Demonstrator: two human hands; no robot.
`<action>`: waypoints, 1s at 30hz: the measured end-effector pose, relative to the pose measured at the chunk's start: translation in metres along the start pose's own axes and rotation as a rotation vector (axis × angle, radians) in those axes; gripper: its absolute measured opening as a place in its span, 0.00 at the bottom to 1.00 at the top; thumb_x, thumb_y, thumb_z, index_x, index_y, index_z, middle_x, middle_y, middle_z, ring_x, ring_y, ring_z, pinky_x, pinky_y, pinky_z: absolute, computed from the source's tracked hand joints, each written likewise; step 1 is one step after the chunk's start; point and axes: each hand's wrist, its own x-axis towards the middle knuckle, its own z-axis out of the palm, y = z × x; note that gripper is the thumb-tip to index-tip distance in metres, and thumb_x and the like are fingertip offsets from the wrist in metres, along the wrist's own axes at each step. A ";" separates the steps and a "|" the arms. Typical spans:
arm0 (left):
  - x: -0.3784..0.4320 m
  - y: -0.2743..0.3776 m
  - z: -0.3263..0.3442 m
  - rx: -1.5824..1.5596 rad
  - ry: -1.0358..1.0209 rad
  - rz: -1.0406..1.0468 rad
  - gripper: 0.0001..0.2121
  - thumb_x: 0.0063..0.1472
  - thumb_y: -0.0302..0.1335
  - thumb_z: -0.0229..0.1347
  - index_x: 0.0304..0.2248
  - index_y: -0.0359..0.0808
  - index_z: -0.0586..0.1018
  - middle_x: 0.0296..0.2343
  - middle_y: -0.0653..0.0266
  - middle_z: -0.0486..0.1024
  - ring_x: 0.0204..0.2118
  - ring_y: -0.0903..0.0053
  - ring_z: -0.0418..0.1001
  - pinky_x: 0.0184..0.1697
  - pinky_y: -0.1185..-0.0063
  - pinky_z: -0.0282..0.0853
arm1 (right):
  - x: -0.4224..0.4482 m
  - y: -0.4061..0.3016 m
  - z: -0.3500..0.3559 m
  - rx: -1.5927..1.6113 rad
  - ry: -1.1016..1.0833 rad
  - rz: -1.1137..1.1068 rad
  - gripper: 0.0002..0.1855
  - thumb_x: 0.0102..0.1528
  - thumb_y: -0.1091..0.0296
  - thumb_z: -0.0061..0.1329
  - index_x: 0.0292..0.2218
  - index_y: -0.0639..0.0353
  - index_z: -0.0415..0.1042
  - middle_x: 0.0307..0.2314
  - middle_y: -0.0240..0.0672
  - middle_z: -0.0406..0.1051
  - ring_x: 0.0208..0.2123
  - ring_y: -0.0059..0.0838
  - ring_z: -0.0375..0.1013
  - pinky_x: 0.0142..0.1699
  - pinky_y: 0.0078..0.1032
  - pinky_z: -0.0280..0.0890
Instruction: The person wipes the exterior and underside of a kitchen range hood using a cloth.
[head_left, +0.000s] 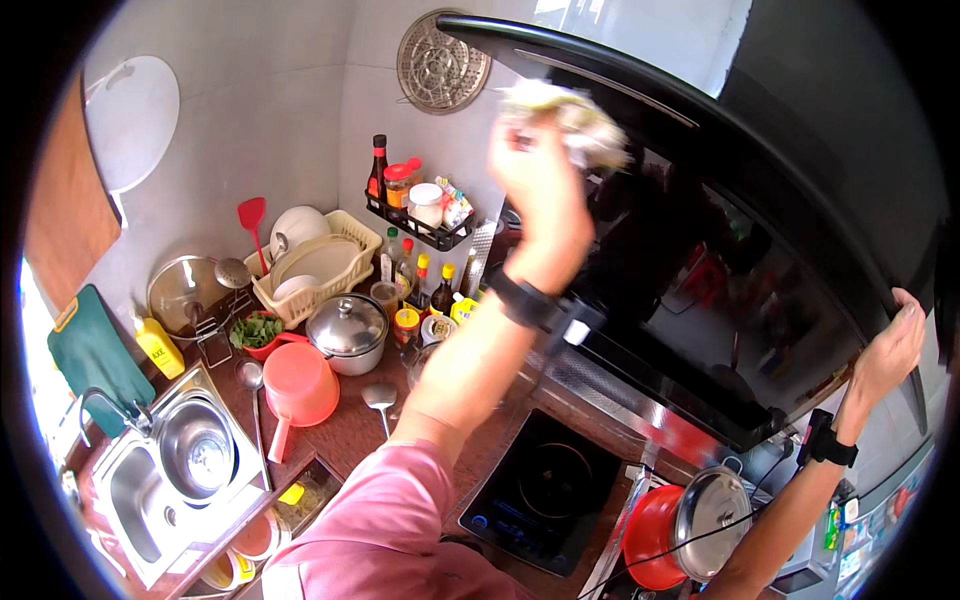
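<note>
My left hand, blurred, is raised near the upper left end of a black range hood and holds a crumpled whitish-yellow cloth close to the hood's surface. At the right, my right hand rests with its fingers over the hood's dark outer edge. Both wrists wear black straps. The hood's glossy front panel reflects the room. Part of the cloth and the fingers in it are too blurred to make out.
Below the hood are a black induction cooker and a red pot crossed by a thin cable. Leftward stand seasoning bottles, a lidded steel pot, a pink dipper, a dish rack and a double sink.
</note>
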 end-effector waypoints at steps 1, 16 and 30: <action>0.020 0.004 -0.011 0.013 0.021 -0.004 0.08 0.66 0.27 0.52 0.43 0.35 0.75 0.37 0.66 0.76 0.35 0.80 0.75 0.35 0.78 0.73 | 0.001 -0.001 0.000 -0.004 0.009 -0.006 0.20 0.67 0.62 0.32 0.37 0.60 0.76 0.36 0.38 0.77 0.42 0.41 0.75 0.48 0.32 0.67; -0.016 -0.022 0.034 -0.120 -0.117 -0.157 0.07 0.66 0.24 0.51 0.43 0.36 0.74 0.35 0.66 0.77 0.32 0.80 0.76 0.33 0.80 0.72 | 0.001 0.004 0.005 -0.067 0.033 -0.025 0.20 0.67 0.62 0.32 0.36 0.58 0.78 0.35 0.36 0.78 0.40 0.40 0.75 0.46 0.32 0.67; 0.049 0.023 -0.015 0.049 -0.049 0.243 0.08 0.67 0.26 0.49 0.44 0.39 0.71 0.38 0.66 0.74 0.39 0.79 0.73 0.43 0.75 0.71 | 0.001 0.010 -0.002 -0.065 0.010 -0.071 0.20 0.67 0.62 0.31 0.38 0.58 0.77 0.37 0.37 0.78 0.42 0.39 0.75 0.48 0.31 0.67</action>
